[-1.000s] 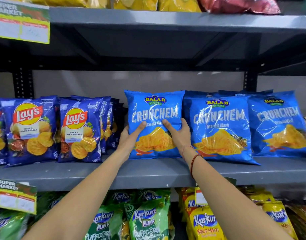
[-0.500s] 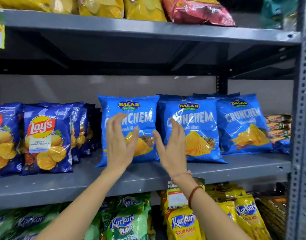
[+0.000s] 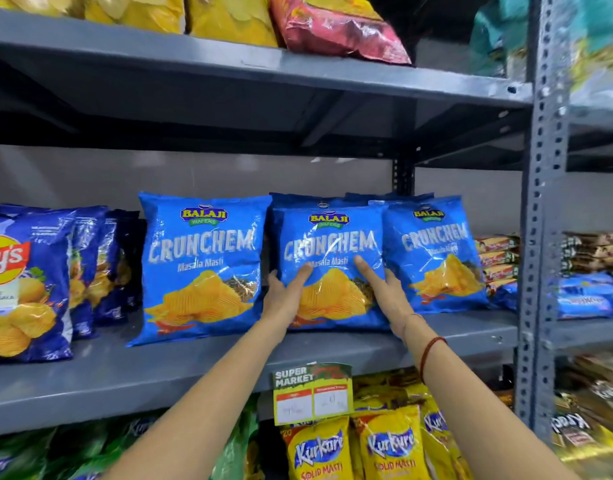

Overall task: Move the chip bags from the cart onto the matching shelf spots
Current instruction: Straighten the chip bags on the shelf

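Note:
Three blue Balaji Crunchem chip bags stand upright side by side on the grey middle shelf (image 3: 159,372): a left bag (image 3: 201,268), a middle bag (image 3: 329,237) and a right bag (image 3: 436,258). More blue bags show behind them. My left hand (image 3: 286,296) grips the middle bag's lower left edge, thumb on its front. On the bag's lower right side sits my right hand (image 3: 384,292), one finger stretched across the front. The cart is out of view.
Dark blue Lay's bags (image 3: 24,289) fill the shelf's left end. Yellow Kurkure bags (image 3: 388,448) and a price tag (image 3: 312,393) sit below. Yellow and red bags (image 3: 336,29) lie on the shelf above. A perforated steel post (image 3: 540,237) bounds the right side, stacked biscuit packs (image 3: 497,258) beside it.
Both hands let go of the left Crunchem bag, drew back open, then moved right and took hold of the middle bag. My view has swung to the right.

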Demonstrator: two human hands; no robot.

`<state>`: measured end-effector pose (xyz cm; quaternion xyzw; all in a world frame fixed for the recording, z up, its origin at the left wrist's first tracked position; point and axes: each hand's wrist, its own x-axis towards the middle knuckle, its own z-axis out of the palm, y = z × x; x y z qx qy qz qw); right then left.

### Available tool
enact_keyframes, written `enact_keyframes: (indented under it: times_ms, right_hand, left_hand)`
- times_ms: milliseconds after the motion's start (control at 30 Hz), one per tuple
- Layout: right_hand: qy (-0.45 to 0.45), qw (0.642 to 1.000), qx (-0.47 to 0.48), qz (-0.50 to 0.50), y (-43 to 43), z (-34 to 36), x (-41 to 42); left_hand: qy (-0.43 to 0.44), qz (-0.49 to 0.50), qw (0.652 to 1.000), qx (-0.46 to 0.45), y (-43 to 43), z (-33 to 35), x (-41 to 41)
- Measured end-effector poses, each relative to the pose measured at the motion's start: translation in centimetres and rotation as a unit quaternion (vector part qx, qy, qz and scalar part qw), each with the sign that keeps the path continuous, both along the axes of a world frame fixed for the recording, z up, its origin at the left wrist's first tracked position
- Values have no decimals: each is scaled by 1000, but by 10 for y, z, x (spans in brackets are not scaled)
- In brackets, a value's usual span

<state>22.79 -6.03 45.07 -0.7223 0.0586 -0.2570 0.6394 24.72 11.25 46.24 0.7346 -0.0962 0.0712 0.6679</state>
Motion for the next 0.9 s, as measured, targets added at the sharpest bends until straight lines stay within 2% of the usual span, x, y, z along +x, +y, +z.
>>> enact_keyframes:
  times_ms: [67, 200, 367, 600, 900]
  right_hand:
    - [17, 999, 28, 25, -4, 0, 6]
    - [8, 998, 44, 54, -9, 3, 12]
    - [-46, 994, 63, 78, -12, 3, 12]
    - [-110, 991, 50, 64, -18, 9, 12]
    - [-124, 991, 47, 35, -19, 11, 18]
  left_hand:
    - [33, -21, 999, -27, 0, 2, 4]
    - [73, -88, 993, 15, 4, 4, 2]
    - [40, -75, 996, 0, 2, 4, -3]
    - [-26, -23, 998, -61, -12, -4, -3]
    - [-80, -3, 996, -31, -19, -10, 4]
